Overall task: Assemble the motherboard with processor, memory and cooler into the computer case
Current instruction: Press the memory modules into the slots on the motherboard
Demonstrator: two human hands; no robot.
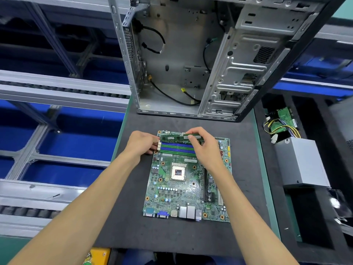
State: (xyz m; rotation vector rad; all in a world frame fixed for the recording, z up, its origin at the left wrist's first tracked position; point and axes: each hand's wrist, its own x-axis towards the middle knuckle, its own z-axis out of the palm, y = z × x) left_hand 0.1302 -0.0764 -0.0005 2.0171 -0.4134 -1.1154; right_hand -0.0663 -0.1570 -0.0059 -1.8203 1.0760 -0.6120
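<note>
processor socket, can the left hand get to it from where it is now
Probably yes: the processor socket lies uncovered mid-motherboard, with nothing standing between it and the left hand, which is at the memory slots' end.

Motherboard [188, 180] flat on the mat [118, 217], directly under both hands. Memory stick [179, 138] at the board's far edge, between the left hand [142, 143] and right hand [203, 144], just beyond the memory slots [177, 147]. Processor [178, 171] in its socket, nearer than the hands, between the forearms. Open computer case [191, 60] on the mat beyond the hands. Power supply [299, 161] well right of the right hand, a small board with wires [282, 121] behind it. Conveyor rails [57, 87] left of the left hand.
</note>
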